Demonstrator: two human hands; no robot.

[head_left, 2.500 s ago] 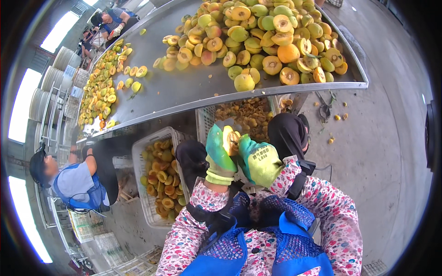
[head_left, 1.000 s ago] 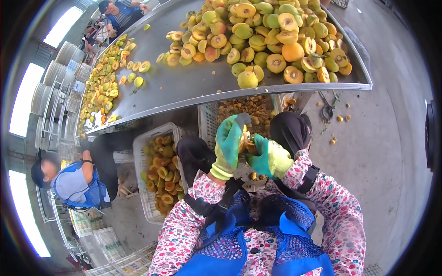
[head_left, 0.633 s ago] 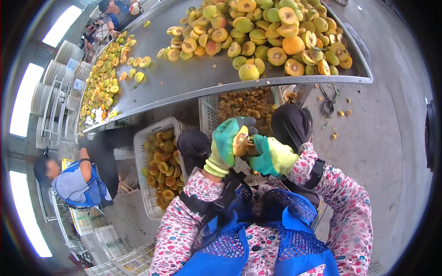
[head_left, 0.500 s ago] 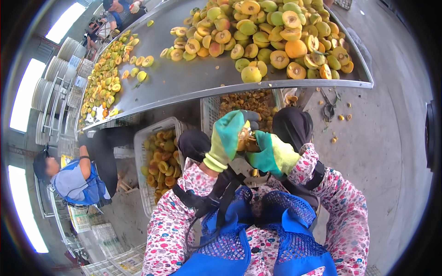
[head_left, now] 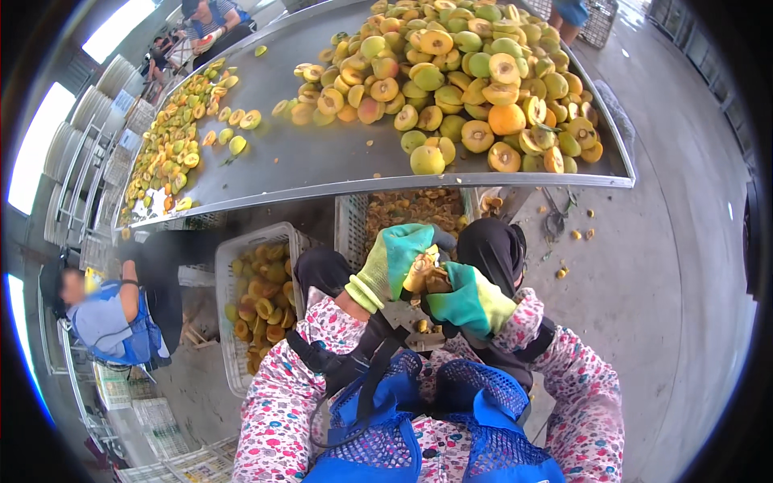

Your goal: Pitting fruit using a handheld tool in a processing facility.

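Off near edge of desk [head_left: 314, 161], grasping cut fruit [head_left: 419, 274] in grip of left hand [head_left: 398, 256]; touching it with right hand [head_left: 471, 298], can't tell that grip's state. Facing fruit halves [head_left: 467, 97] piled on desk.

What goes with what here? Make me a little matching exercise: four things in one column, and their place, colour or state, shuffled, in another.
1. Left hand
2. Larger fruit pile
3. Pale crate
4. Wearer's sleeves

A. Beside the left knee, holding fruit halves
B. White, with a floral pattern
C. Gloved, gripping a fruit piece
D. On the metal table

Pairs: 1-C; 2-D; 3-A; 4-B
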